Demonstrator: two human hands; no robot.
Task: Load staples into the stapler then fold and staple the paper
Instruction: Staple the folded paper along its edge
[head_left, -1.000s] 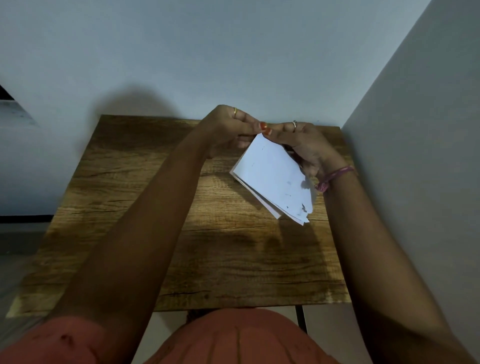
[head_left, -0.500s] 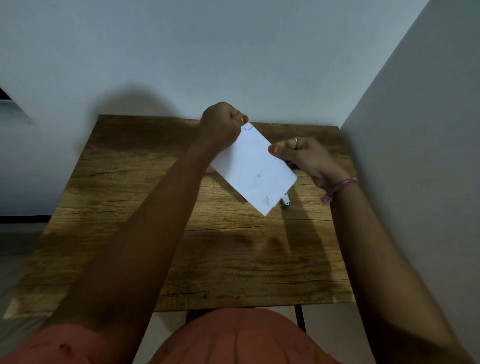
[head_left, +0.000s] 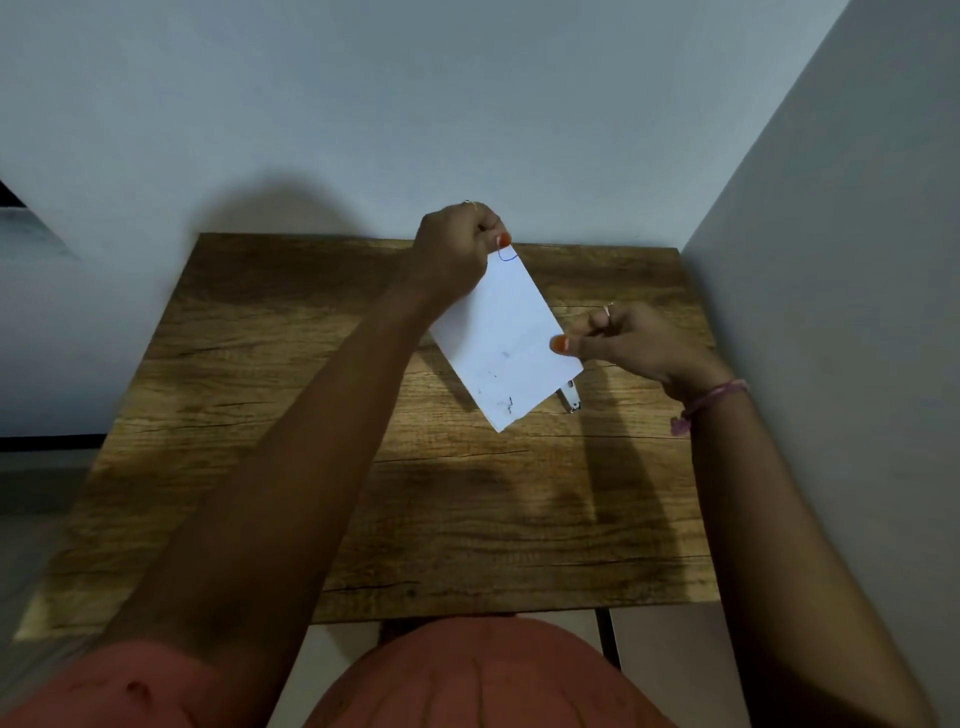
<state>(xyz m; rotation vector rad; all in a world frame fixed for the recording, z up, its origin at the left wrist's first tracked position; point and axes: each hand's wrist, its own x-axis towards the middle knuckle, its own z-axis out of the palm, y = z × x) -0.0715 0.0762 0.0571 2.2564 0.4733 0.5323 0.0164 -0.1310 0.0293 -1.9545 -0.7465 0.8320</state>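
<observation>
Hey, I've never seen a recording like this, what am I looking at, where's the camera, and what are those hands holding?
There is no machine here, only a person's two bare hands. The single picture comes from a camera worn on the person's head, looking forward and down, so the arms reach away from you. The left hand pinches the top corner of a white paper, and the right hand pinches its right edge, so the paper is held up above a wooden table. On the table, just under the paper's lower right edge, a small metal piece peeks out; it may be the stapler, but most of it is hidden. Plain walls stand behind and to the right.
</observation>
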